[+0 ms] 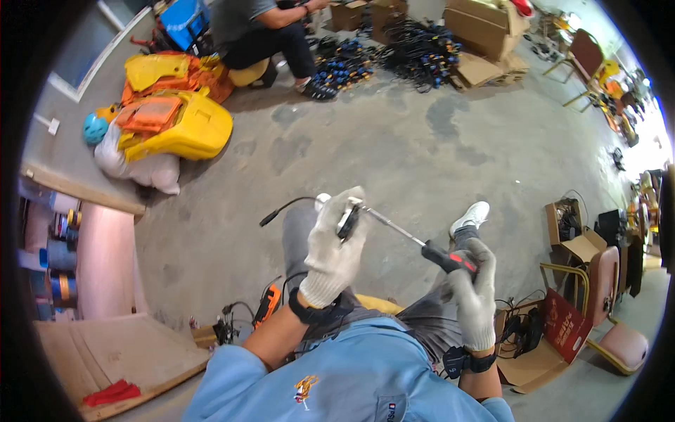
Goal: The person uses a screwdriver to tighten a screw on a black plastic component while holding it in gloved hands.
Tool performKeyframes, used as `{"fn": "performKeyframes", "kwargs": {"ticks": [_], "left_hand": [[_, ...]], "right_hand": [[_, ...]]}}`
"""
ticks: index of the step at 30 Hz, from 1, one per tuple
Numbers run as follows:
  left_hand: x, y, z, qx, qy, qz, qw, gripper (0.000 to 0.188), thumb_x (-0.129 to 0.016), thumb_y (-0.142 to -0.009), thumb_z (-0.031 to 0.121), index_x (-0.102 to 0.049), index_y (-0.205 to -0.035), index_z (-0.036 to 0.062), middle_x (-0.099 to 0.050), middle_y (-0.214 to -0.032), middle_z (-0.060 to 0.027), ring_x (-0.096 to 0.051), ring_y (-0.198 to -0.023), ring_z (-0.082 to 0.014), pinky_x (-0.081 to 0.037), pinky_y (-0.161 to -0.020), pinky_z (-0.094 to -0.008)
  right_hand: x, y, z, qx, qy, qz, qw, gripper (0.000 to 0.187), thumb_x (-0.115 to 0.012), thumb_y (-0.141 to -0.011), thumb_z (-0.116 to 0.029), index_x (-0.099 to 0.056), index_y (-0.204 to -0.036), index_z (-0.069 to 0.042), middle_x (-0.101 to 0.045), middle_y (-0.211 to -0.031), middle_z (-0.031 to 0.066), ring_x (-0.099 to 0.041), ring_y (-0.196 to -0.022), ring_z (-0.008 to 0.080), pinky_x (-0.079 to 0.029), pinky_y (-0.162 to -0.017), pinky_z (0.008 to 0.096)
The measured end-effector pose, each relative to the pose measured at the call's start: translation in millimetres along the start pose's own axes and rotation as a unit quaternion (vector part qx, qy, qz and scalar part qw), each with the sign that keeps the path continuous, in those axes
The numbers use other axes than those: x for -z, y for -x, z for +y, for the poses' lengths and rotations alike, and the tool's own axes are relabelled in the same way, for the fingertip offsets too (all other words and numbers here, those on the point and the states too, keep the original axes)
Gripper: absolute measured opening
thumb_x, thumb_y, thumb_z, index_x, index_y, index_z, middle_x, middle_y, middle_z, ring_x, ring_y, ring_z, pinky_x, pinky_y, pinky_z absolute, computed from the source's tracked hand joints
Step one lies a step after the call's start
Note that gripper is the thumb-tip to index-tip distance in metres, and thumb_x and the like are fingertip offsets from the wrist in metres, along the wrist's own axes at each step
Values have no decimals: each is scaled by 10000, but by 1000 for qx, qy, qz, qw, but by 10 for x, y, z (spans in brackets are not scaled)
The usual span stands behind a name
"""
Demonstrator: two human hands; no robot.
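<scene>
In white knit gloves, both my hands are raised over my lap. My left hand (335,243) grips a small black-and-white device (347,224), partly hidden by the fingers; its exact kind I cannot make out. A short black cable (285,207) with a plug on its end sticks out to the left of that hand. My right hand (475,295) is wrapped round the black and red handle of a screwdriver (439,257). The screwdriver's long metal shaft slants up and left, its tip at the device.
Yellow and orange plastic shells (183,126) lie at the far left, by a seated person (271,35). Heaps of cables (415,53) and cardboard boxes (478,32) are at the back. An open box (538,344) and a chair (615,330) stand right; a wooden board (119,359) lies left.
</scene>
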State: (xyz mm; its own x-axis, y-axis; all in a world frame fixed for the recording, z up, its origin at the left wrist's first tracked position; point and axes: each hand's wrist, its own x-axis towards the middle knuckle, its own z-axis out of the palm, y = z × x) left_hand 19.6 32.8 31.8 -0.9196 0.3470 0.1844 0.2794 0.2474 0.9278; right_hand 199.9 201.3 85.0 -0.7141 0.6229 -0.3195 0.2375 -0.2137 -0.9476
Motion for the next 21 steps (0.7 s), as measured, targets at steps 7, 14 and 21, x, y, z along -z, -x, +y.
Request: {"fn": "performKeyframes", "kwargs": {"ticks": [7,14,21], "left_hand": [[69,39,217,139,137,-27,981,356,-601,-1023,-23,-570,-1377,-45,-651,-1111,-66,-647,-921,-119,-566,-823,-279],[-64,15,86,133,74,-25,988,428,-644,-1028,3,-551,-1444,-28,-661,-1237,-102,-647,-1123,-179,-516,-1039,-333],[28,62,7,88,41,-38,995,429,-639,-1001,-38,-561,-1423,-29,-662,-1244,-106,-659,-1135,-192,-535,-1027,-338]], "right_hand": [[84,-180,339,50,92,-29,994,561,-687,-1011,-182,-437,-1478,4,-654,-1161,130,-658,-893,134,-576,-755,317],[187,-141,303,53,50,-38,997,666,-679,-1040,-290,-361,-1525,36,-606,-1321,181,-675,-935,143,-576,-766,305],[207,-149,87,-76,5,-64,995,657,-721,-982,-146,-370,-1503,47,-633,-1233,159,-678,-949,149,-587,-847,324]]}}
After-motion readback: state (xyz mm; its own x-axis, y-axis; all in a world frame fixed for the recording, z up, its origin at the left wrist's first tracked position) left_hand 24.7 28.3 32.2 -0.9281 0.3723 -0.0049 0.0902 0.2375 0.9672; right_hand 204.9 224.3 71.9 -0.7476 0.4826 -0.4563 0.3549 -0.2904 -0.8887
